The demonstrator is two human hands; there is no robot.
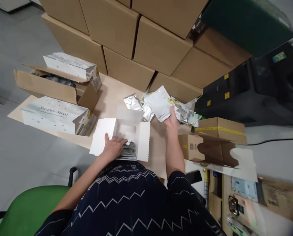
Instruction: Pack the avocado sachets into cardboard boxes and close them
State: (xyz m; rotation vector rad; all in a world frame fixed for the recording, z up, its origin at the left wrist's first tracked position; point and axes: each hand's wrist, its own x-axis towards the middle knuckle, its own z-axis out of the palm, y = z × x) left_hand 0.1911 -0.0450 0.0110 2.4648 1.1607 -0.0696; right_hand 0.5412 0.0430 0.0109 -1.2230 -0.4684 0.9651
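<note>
In my right hand (172, 118) is a white spouted-looking pouch (159, 103) with small print and an avocado picture, gripped at its lower right edge. It is held above a loose pile of silver and white pouches (186, 114) on the table. My left hand (113, 147) lies with fingers stretched out over the left wall of an open white box (144, 141), its fingertips reaching inside. Within that box are silver pouches (129, 151) with white caps, along the side nearest me. The fingertips are by the caps; whether they touch them I cannot tell.
Stacked brown cartons (162, 44) line the table's back. On the left stand white Super Meal boxes (50, 113) and an open brown carton (48, 86). Brown boxes (219, 149) sit to the right, and a green chair (35, 208) is at the lower left.
</note>
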